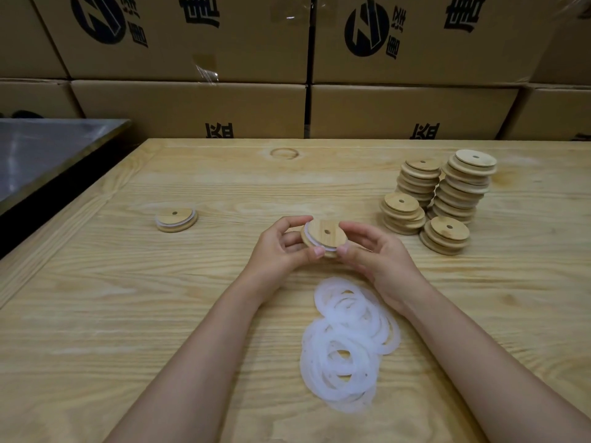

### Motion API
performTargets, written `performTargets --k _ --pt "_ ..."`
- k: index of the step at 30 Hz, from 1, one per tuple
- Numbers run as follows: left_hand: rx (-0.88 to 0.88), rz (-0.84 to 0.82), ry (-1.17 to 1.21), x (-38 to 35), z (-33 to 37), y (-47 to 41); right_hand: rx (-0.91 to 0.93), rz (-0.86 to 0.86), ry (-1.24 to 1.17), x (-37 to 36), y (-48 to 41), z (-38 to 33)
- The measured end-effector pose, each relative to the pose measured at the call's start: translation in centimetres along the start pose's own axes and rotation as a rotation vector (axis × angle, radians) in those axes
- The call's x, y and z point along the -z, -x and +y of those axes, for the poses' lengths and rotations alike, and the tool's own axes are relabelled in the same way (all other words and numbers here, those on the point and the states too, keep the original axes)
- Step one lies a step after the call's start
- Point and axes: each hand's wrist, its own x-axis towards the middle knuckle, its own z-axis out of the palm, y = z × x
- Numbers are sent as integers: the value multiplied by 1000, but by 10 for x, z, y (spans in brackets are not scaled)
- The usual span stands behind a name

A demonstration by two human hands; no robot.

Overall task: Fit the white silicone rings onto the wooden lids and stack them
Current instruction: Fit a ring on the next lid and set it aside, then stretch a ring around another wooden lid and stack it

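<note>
Hands on it: left hand (281, 243) and right hand (374, 255) both pinch one wooden lid (324, 237), white ring (307, 235) showing; loose rings (347, 340) at six o'clock, lid stacks (447, 196) at two.

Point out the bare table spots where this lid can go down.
Bare wood: between the ringed lid at left and the left hand gripping the held lid, and along the far strip before the cardboard boxes, left of the lid stacks. Crowded: the stacks at right, and the ring pile between the forearms.
</note>
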Motion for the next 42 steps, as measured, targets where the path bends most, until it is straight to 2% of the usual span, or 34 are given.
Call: performTargets --k 4,8,12,17,21,25,31,36,42 --pt "-9 15 -49 -2 1 -2 55 72 102 -3 -1 5" --pt "3 119 -51 -2 -2 -5 92 42 110 -4 -1 8" --pt "-66 486 -2 13 1 -14 89 170 103 0 -5 9" --pt "-130 862 -110 71 14 -13 77 173 75 1 -7 9" --pt "-185 1066 -14 118 20 -9 77 170 70 0 -7 9" --pt "-156 1106 116 136 13 -10 88 166 77 0 -7 9" --pt "-113 1080 135 139 8 -13 83 169 77 -2 -7 9" --pt "-50 1077 83 141 9 -13 76 171 112 -3 -5 8" --pt "66 1079 -90 145 9 -11 79 168 107 -5 -2 6"
